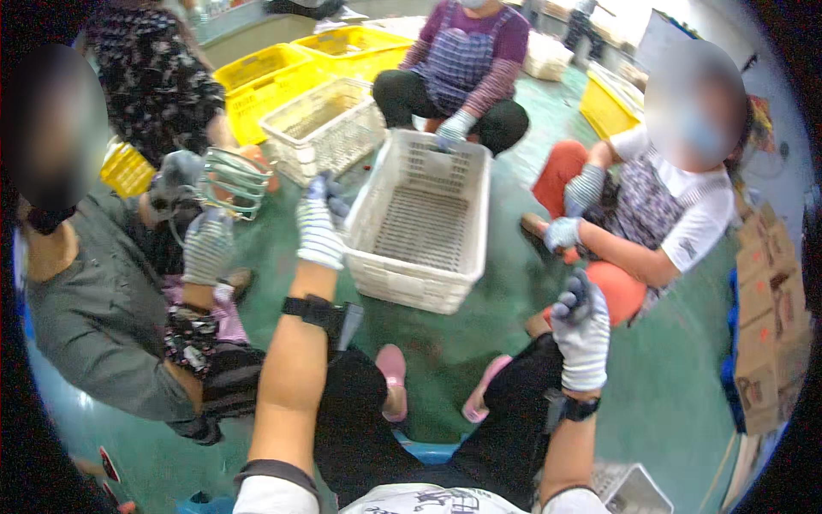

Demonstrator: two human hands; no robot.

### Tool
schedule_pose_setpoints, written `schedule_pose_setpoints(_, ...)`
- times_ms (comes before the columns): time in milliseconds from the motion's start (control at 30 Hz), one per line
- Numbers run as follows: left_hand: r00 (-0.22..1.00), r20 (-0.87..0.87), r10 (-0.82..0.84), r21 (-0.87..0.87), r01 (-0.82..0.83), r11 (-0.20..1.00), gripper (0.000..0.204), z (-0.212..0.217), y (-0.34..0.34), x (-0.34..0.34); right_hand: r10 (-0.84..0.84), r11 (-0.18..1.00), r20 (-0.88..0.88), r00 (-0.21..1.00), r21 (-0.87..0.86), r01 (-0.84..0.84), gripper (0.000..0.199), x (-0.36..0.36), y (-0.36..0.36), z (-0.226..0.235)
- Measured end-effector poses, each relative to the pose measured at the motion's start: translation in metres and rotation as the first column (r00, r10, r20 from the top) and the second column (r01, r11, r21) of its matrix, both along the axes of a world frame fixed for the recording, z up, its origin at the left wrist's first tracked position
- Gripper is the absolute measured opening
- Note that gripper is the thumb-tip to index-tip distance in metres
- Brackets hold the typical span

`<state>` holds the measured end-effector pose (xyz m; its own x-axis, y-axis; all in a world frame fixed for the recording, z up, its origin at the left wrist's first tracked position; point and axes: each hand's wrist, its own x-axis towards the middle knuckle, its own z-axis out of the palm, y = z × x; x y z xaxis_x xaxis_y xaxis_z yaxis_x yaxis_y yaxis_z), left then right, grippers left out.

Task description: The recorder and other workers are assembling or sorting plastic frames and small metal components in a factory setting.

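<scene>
My left hand [320, 224], in a striped glove with grey fingers, is beside the left rim of a white plastic crate [417, 284]. Its fingers point away from me and the thumb stands apart; whether it touches the rim I cannot tell. The crate's slatted bottom shows between the walls. Over my right knee, my right hand [582, 330] is raised in a similar glove. Its fingers are curled in, and anything inside them is hidden.
At left, a co-worker's gloved hands hold a pale green ribbed frame [233, 184]. Another person's hand rests on the crate's far rim; a third sits at right. Yellow crates [261, 90] and a second white crate [321, 141] stand behind. Cardboard boxes [762, 343] line the right side.
</scene>
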<state>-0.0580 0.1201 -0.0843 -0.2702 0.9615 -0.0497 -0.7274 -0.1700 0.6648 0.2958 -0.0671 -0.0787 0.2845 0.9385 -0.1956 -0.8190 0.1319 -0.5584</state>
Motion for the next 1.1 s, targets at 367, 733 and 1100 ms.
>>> schedule_pose_setpoints(367, 0.997, 0.062, -0.056, 0.089, 0.051, 0.995, 0.014, -0.021, 0.017, 0.006, -0.039, 0.999, -0.032, 0.999, -0.026, 0.039, 0.020, 0.011, -0.004, 0.001)
schedule_pose_setpoints(733, 0.984, -0.177, -0.024, 0.185, 0.057, 0.981, 0.015, 0.004, -0.009, 0.007, 0.105, 0.992, 0.021, 0.994, 0.071, -0.106, 0.019, -0.002, 0.003, -0.004)
schedule_pose_setpoints(1100, 0.960, -0.215, -0.181, -0.057, 0.172, 0.983, 0.021, -0.014, 0.009, 0.081, 0.125, 0.932, 0.712, 0.691, 0.155, -0.328, 0.046, -0.041, 0.074, 0.059)
